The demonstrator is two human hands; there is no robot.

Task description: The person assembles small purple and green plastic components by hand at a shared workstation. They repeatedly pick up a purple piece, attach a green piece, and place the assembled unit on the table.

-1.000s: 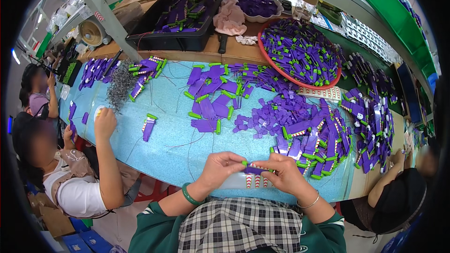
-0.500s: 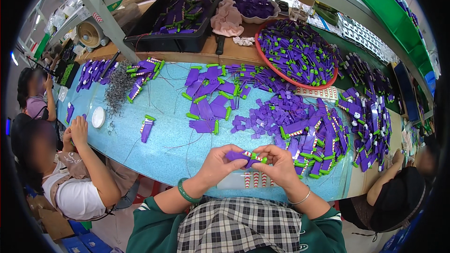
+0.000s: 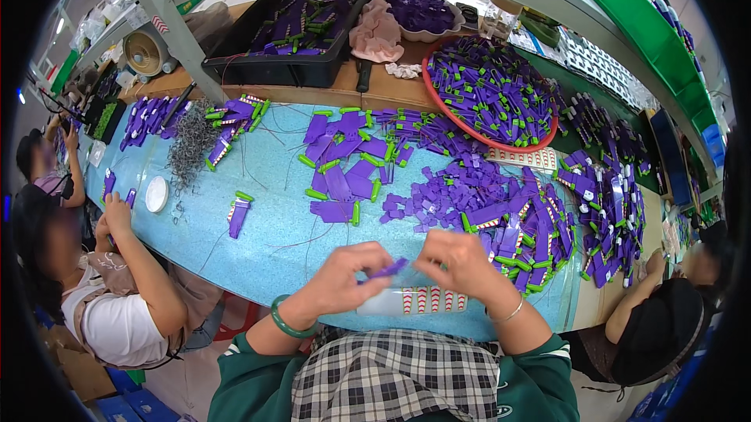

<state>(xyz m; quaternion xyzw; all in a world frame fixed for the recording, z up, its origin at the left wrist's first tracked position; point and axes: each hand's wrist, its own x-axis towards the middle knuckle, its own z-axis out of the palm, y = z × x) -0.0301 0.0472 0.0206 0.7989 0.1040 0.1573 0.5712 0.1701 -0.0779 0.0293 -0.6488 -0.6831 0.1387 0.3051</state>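
My left hand (image 3: 352,272) pinches a small flat purple plastic piece (image 3: 389,269) between thumb and fingers, above the table's near edge. Close beside it, my right hand (image 3: 455,262) is raised with its fingertips closed; anything in them is hidden or too small to name. Below both hands lies a sheet of red-and-white chevron stickers (image 3: 432,300). To the right is a heap of purple pieces with green ends and chevron stickers (image 3: 540,226). Beyond the hands spreads a pile of small loose purple parts (image 3: 450,187).
A red round basket (image 3: 489,144) full of purple-and-green pieces stands at the back, left of it a black tray (image 3: 274,70). A tangle of thin wire (image 3: 192,148) and a white round lid (image 3: 157,194) lie at left. People sit on both sides.
My hands have drawn apart. The purple-and-green piece held between both is no longer seen like that; a purple piece now shows in my left hand alone.
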